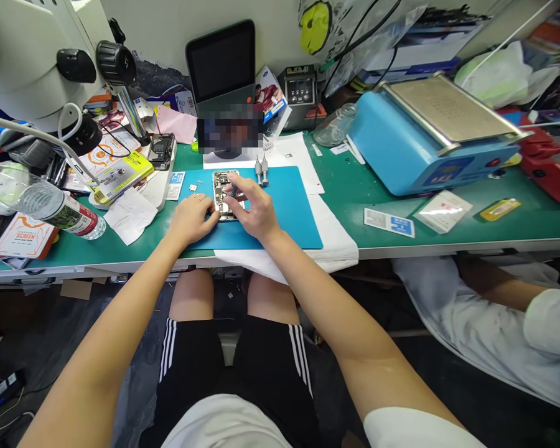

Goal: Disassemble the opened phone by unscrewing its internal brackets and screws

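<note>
Evidently, fine screwdriver work on an opened smartphone (221, 185) was the step in hand. The smartphone was laid on a blue work mat (303, 211), near the front edge of the green bench (340, 208), with its inner boards exposed and its lower right part hidden by fingers. A small grey-handled screwdriver (234, 189) was pinched between the thumb and fingers of the right hand (256, 208) and was held over the smartphone; its tip was concealed, so contact with a screw could not be confirmed. The left hand (193, 218) was set at the smartphone's left edge with its fingers curled; whether the edge was gripped or merely braced could not be told. Small metal parts (193, 187) were placed on the mat just beyond the left hand, and two grey precision drivers (261, 171) were positioned near the mat's far edge. White paper (338, 242) was spread partly beneath the mat. From this pose, it was judged that the next move called for a steady, upright screwdriver, light pressure and a firmly braced smartphone, since a slip could be expected to scratch the exposed components or scatter the loose parts.
</note>
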`<control>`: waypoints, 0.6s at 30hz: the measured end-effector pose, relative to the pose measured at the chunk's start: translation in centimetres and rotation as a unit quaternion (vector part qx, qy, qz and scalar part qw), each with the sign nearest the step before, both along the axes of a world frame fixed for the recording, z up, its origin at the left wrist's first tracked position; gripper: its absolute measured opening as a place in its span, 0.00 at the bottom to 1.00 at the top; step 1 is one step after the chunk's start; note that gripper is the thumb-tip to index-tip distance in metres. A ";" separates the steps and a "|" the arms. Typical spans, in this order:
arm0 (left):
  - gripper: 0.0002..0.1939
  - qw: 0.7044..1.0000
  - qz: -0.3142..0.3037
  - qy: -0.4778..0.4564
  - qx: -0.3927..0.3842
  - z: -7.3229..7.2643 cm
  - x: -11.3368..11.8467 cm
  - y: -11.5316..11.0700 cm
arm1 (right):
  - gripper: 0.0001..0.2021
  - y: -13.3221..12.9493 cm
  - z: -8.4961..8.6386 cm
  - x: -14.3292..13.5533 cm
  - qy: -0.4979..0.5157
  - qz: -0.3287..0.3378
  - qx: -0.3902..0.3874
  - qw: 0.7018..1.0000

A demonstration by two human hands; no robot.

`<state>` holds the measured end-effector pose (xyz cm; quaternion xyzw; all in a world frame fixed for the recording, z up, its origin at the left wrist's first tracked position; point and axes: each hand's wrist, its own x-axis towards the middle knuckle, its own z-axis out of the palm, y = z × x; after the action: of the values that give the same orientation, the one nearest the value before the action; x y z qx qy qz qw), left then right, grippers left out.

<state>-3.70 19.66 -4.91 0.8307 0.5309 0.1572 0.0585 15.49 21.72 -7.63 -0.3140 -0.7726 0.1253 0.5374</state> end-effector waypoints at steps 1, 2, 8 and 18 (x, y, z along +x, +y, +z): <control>0.10 1.000 0.000 0.000 0.000 0.0 0.0 0.0 | 0.22 0.0 0.0 0.0 0.001 0.000 0.001 1.000; 0.10 1.000 -0.001 0.000 0.000 0.0 0.0 0.0 | 0.22 0.0 0.0 0.0 0.001 0.000 0.004 1.000; 0.11 1.000 -0.001 0.000 0.003 -0.1 0.0 0.1 | 0.23 0.1 -0.2 -0.1 -0.007 -0.003 0.024 1.000; 0.11 1.000 -0.001 0.002 0.009 -0.2 -0.2 0.1 | 0.25 0.1 0.0 -0.2 -0.019 -0.022 0.055 0.998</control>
<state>-3.88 19.79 -5.07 0.8321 0.5287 0.1603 0.0499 15.26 21.79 -7.63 -0.3036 -0.7812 0.0650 0.5416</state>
